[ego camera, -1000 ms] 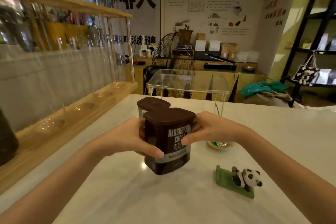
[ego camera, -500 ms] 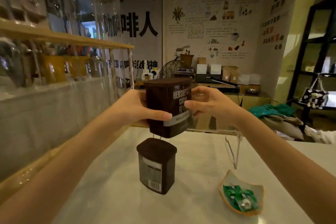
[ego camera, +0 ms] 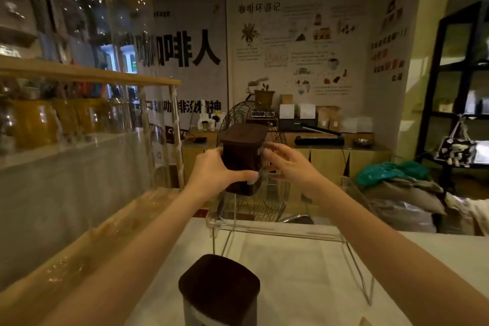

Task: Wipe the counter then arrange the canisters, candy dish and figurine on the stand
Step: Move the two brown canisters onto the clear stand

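Reaching forward with both arms extended, the left hand [ego camera: 211, 171] gripped the dark canister [ego camera: 242, 159] at the clear stand's [ego camera: 277, 229] far left; the right hand [ego camera: 287, 164] was open-fingered beside it, contact unclear. A second canister [ego camera: 219, 290] stood on the counter [ego camera: 304, 272] below.

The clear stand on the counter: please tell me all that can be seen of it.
The clear stand looks like transparent acrylic: a flat top shelf on thin clear legs, one visible at right. It stands upright on the pale counter, toward its far edge. A dark brown cocoa canister is at its top's left rear, left hand gripping it, right hand beside it. A second canister stands on the counter in front.
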The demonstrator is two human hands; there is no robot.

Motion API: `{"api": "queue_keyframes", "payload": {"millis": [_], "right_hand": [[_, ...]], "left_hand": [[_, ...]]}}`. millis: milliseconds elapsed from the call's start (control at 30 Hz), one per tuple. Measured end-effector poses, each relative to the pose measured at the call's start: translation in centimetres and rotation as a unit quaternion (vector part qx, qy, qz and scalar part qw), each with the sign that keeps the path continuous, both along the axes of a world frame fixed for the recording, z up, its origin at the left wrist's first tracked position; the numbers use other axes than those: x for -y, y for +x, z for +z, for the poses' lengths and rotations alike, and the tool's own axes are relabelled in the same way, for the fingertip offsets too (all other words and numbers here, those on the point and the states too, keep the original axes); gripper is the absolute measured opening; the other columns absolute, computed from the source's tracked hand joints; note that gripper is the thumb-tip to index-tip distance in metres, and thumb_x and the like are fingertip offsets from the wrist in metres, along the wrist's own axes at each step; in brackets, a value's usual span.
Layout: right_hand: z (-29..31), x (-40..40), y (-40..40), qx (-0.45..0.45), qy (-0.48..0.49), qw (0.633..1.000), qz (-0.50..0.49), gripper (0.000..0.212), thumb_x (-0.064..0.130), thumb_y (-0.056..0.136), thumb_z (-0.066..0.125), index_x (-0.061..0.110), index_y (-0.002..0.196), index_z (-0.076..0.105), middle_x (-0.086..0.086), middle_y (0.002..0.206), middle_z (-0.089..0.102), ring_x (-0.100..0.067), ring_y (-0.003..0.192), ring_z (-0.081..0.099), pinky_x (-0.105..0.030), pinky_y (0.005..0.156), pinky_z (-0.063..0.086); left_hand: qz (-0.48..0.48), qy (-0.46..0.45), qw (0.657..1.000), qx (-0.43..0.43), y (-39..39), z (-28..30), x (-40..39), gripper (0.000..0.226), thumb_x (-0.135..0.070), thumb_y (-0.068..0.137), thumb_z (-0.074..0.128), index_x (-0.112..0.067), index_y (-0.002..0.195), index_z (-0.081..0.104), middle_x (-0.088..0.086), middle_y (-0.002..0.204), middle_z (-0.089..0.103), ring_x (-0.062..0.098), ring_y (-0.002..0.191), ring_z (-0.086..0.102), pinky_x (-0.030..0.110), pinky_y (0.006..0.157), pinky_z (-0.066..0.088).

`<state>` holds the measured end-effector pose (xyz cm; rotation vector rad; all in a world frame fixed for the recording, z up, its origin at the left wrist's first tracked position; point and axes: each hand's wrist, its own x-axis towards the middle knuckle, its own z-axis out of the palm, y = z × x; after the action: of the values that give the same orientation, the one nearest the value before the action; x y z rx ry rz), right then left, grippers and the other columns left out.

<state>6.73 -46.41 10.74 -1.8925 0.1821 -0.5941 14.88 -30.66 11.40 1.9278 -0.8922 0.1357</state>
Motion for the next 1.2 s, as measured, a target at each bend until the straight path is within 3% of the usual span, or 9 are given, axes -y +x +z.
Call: {"api": "queue_keyframes", "payload": {"millis": [200,333,433,500,633,800,967,1067,1200], "right_hand": [[-1.2,0.9,3.2,-0.032,0.031,0.999,-0.03,0.044,0.036,0.09,0.051,0.011,0.125,0.046,-0.009,0.122,0.058,-0.025,0.108,0.06,-0.041,0.093,0.051],[-1.9,1.2,4.1,-0.042,0.059,0.997,-0.001,0.041,0.026,0.092,0.048,0.006,0.129,0.044,-0.004,0.113,0.055,-0.015,0.092,0.059,-0.023,0.073,0.052],[-2.6,1.4,4.4,-0.049,0.073,0.996,0.015,0.04,0.023,0.094,0.045,0.006,0.13,0.045,-0.009,0.122,0.056,-0.012,0.092,0.058,-0.014,0.064,0.051],[-2.8,1.3,4.5,-0.055,0.075,0.996,0.016,0.042,0.027,0.094,0.044,0.009,0.132,0.044,-0.005,0.125,0.055,-0.015,0.103,0.057,-0.016,0.071,0.05],[-3.2,1.1,4.8,-0.086,0.066,0.994,0.01,0.05,0.037,0.094,0.042,0.019,0.14,0.035,-0.006,0.143,0.044,-0.025,0.128,0.045,-0.037,0.102,0.039],[-3.3,0.8,4.6,-0.095,0.057,0.994,-0.001,0.05,0.035,0.093,0.044,0.017,0.139,0.035,-0.008,0.142,0.045,-0.027,0.127,0.045,-0.04,0.103,0.038],[-3.5,0.1,4.1,-0.1,-0.017,0.994,-0.039,0.048,0.033,0.089,0.051,0.007,0.129,0.046,-0.013,0.132,0.053,-0.027,0.119,0.051,-0.045,0.103,0.043],[-3.5,-0.4,3.3,-0.114,-0.087,0.989,-0.037,0.04,0.031,0.089,0.051,0.007,0.12,0.054,-0.012,0.124,0.059,-0.026,0.114,0.054,-0.039,0.098,0.045],[-3.6,-1.2,1.5,-0.147,-0.178,0.973,-0.021,0.042,0.028,0.09,0.05,0.012,0.129,0.048,-0.01,0.127,0.057,-0.025,0.116,0.053,-0.034,0.095,0.045]], "left_hand": [[0.045,0.014,0.999,0.014,2.8,-1.9,2.8,0.068,-0.046,0.058,0.079,-0.012,0.114,0.061,0.006,0.115,0.068,0.019,0.105,0.062,0.027,0.081,0.05],[0.063,0.029,0.998,0.01,3.6,-3.5,3.8,0.066,-0.046,0.059,0.078,-0.012,0.113,0.06,0.007,0.112,0.069,0.019,0.103,0.063,0.027,0.078,0.051],[0.066,0.029,0.997,0.004,3.8,-4.1,3.9,0.067,-0.045,0.06,0.078,-0.011,0.115,0.059,0.007,0.114,0.068,0.02,0.105,0.062,0.028,0.081,0.051],[0.065,0.028,0.998,-0.001,3.9,-4.1,3.9,0.067,-0.045,0.061,0.078,-0.011,0.116,0.059,0.008,0.115,0.068,0.021,0.105,0.062,0.03,0.084,0.052],[0.068,0.032,0.997,0.002,3.6,-4.0,3.9,0.066,-0.045,0.062,0.078,-0.011,0.116,0.059,0.009,0.115,0.068,0.021,0.106,0.062,0.032,0.085,0.052],[0.077,0.038,0.996,0.004,3.3,-3.9,3.8,0.067,-0.045,0.063,0.077,-0.011,0.117,0.058,0.009,0.117,0.067,0.022,0.108,0.061,0.029,0.083,0.05],[0.084,0.061,0.995,0.004,3.4,-3.6,3.9,0.066,-0.044,0.063,0.077,-0.008,0.116,0.058,0.01,0.117,0.066,0.023,0.108,0.061,0.026,0.078,0.046],[0.09,0.083,0.992,0.023,3.4,-3.5,4.0,0.066,-0.046,0.064,0.076,-0.007,0.114,0.059,0.011,0.115,0.067,0.024,0.106,0.061,0.025,0.075,0.045],[0.087,0.109,0.99,0.037,3.8,-3.7,4.1,0.07,-0.052,0.065,0.072,-0.007,0.116,0.056,0.012,0.114,0.066,0.026,0.104,0.061,0.028,0.072,0.046]]}}
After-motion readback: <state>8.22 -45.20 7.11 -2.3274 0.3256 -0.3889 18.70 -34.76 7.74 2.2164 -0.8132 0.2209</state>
